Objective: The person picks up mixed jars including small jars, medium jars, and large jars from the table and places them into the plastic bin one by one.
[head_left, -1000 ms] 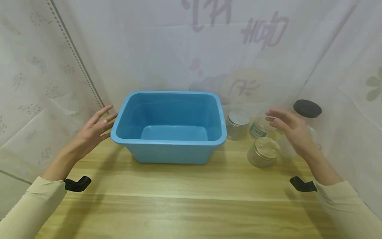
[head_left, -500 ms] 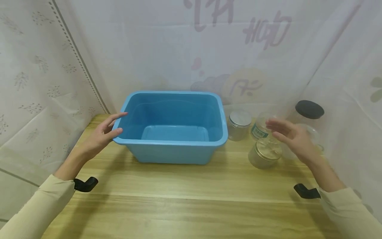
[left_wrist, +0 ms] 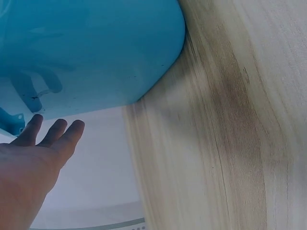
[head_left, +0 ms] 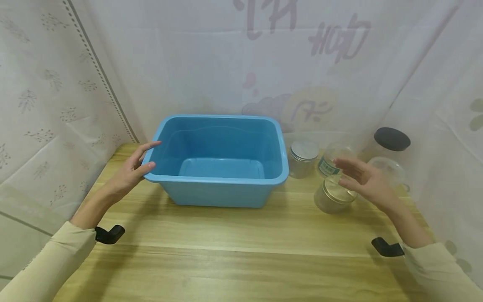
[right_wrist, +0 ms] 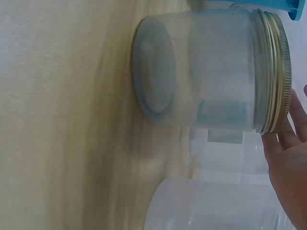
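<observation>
Resting with the left hand [head_left: 126,174] on the left rim of the blue tub [head_left: 215,193], with thumb and forefinger spread wide over the edge; in the left wrist view, reaching with three almost straight fingers towards the outer wall. Hovering with the right hand [head_left: 367,182] at the gold-lidded jar [head_left: 330,202], with a wide gap between thumb and fingers; in the right wrist view, very near to the gold lid with the fingertips, but not possible to tell if touching. To be found on the wooden table [head_left: 226,268], towards the back and left of the middle: the blue tub, upright, with the opening to the top. To be found at its right, in a loose group: the silver-lidded jar [head_left: 299,167], just beside the tub; the jar with a green label [head_left: 327,166], behind the gold-lidded one; and, farther to the right, a black lid [head_left: 392,139], partly behind clear plastic. To be seen at the cuffs of the pale sleeves [head_left: 56,258]: a black bent piece [head_left: 110,234] on each side. Hanging behind everything: white printed cloth [head_left: 203,75].
</observation>
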A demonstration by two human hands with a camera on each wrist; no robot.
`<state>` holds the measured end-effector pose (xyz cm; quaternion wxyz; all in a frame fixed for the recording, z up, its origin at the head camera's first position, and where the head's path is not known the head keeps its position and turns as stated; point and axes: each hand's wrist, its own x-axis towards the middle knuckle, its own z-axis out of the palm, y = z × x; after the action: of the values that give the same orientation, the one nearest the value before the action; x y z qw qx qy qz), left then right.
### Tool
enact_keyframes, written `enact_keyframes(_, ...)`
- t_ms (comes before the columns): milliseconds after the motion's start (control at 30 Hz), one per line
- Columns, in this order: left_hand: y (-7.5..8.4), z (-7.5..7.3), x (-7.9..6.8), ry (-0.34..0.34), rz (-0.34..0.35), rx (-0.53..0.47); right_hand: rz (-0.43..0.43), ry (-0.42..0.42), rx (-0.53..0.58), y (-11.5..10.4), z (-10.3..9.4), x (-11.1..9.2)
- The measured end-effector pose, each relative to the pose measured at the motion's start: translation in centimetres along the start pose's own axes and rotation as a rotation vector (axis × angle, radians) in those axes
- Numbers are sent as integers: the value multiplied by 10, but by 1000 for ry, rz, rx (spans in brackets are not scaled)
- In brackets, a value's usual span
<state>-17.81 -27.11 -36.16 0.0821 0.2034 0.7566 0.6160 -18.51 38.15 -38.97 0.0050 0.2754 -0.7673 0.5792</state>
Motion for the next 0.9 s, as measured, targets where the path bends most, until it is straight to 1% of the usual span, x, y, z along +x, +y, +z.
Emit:
enact_keyframes(100, -1, 0, -2, 13, -15, 16, -32, -14, -3, 3, 1, -1)
enact_keyframes(167, -1, -1, -3, 18, -24, 28, -38, -13, -22, 6, 2, -2)
enact_keyframes(300, -1, -3, -4, 27, -26, 33, -14, 3, -63, 10, 3, -3)
enact_keyframes(367, 0, -4, -4, 28, -23, 17, 4, 5, -73, 11, 4, -4)
enact_keyframes(533, 0, -3, -4, 27, -21, -1, 10, -30, -79, 16, 5, -7)
enact_keyframes(633, -1, -2, -4, 27, -25, 7, 19, -39, -117, 19, 6, -8)
enact_keyframes(900, -2, 0, -1, 32, -29, 30, 6, -15, -271, 27, 7, -12)
